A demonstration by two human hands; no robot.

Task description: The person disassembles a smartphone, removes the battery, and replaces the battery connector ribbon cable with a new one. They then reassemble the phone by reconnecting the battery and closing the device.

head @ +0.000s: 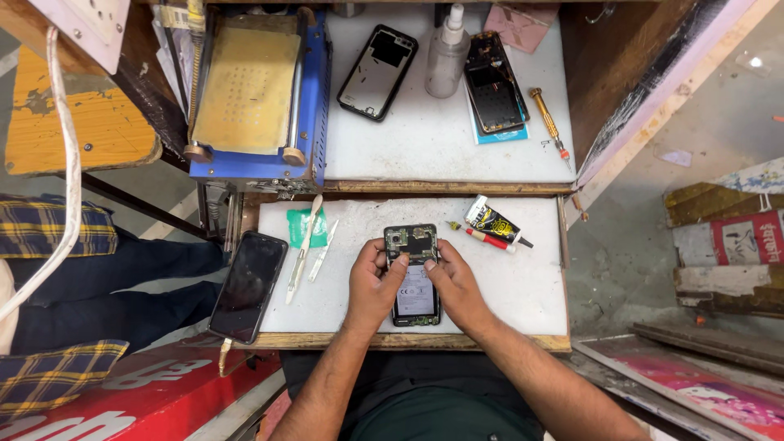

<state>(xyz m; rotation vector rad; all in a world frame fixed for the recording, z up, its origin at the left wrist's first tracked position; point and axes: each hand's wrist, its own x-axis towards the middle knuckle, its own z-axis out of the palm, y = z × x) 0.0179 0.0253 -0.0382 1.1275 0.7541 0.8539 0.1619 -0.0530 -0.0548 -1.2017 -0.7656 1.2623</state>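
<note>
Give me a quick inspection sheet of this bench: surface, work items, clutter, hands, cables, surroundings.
Surface: white pull-out board, worn, below a white upper shelf.
Job's things: opened phone, back off, lying flat on the board.
Clutter: glue tube, red-handled tool, tweezers, green pack; on the shelf a back cover, spray bottle, phone frame, screwdriver, blue heating machine.
Hands: left hand and right hand grip the opened phone's sides.
Cables: white cord; black phone plugged in at the board's edge.
Surroundings: seated person in plaid.
</note>
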